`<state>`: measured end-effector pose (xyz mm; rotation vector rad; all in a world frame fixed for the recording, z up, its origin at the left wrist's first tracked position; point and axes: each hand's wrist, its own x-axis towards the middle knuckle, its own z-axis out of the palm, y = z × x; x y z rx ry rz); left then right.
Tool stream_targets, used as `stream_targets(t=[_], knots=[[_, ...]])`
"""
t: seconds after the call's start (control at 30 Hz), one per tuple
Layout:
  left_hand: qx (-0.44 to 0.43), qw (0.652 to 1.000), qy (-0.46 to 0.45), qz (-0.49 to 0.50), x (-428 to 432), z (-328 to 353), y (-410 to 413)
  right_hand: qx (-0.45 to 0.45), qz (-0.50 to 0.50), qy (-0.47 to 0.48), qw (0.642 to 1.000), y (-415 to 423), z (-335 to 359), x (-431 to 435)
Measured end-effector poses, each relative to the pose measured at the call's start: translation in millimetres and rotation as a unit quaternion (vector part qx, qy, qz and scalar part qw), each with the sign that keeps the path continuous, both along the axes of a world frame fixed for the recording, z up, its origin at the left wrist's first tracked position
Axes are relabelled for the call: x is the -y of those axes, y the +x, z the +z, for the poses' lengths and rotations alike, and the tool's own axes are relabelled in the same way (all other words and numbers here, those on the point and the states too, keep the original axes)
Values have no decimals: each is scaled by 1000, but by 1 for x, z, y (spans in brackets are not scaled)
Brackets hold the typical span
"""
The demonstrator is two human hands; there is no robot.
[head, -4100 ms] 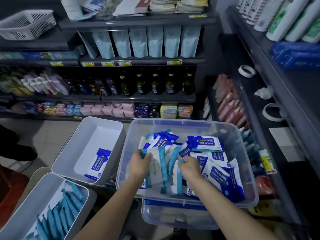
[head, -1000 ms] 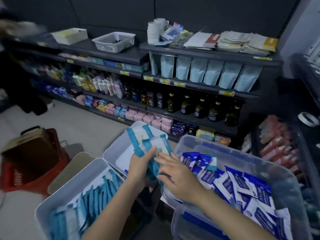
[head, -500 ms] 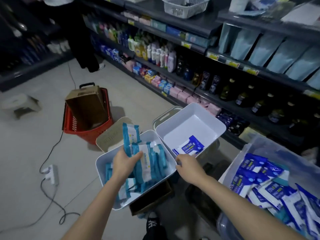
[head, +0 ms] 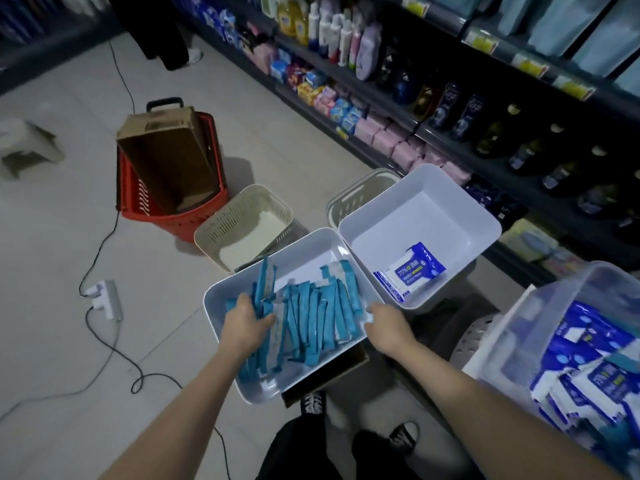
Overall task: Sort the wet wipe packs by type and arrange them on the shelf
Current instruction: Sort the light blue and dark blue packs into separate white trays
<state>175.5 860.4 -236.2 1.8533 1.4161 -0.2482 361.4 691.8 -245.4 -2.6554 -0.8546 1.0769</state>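
Left grip (head: pixel 247 323) clasps teal wipe packs (head: pixel 265 289) inside the white bin (head: pixel 304 247); right grip (head: pixel 388 325) holds that bin's right rim. The neighbouring bin (head: pixel 433 209) holds one blue pack (head: pixel 410 268).

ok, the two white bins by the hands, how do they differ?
Contents: the near bin holds a row of many teal packs; the far bin holds one dark-blue pack lying on its floor.
Hands: the left hand grips teal packs inside the near bin, the right hand is at its right rim; no hand touches the far bin.
Shared: both white, rectangular, open-topped.
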Motion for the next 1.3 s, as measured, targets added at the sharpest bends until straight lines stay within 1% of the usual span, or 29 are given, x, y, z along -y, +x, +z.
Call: stream_targets(t=[0.1,0.17,0.23,0.33,0.47,0.67,0.8,0.9,0.97,1.07,1.17,1.23,1.3], knots=[[5,998,-44,-54,3,-5,7,-9,-23,-1,1000,-5,-9,5],[4,997,-48,-66,3,-7,8,-11,-33,1,999,-8,-13,8],[17,998,-37,-55,4,-5,8,-11,-40,2,999,-10,-12,11],[40,998,6,-52,5,4,8,-20,-53,11,998,-10,-7,14],[60,995,37,-72,14,22,20,-29,-73,44,996,-2,13,25],[138,979,30,-150,52,62,72,28,-107,132,985,21,71,68],[187,957,48,-218,95,88,114,72,-160,185,967,40,113,119],[217,933,49,-284,131,104,143,82,-241,234,938,51,130,167],[225,915,54,-330,157,112,160,91,-282,243,924,56,136,202],[245,879,80,-400,200,123,184,118,-315,221,915,65,133,256],[257,843,95,-464,241,132,206,135,-327,157,922,71,126,313],[269,830,85,-481,266,133,219,131,-345,126,921,74,120,347],[264,828,74,-490,288,131,230,134,-358,100,919,77,116,377]])
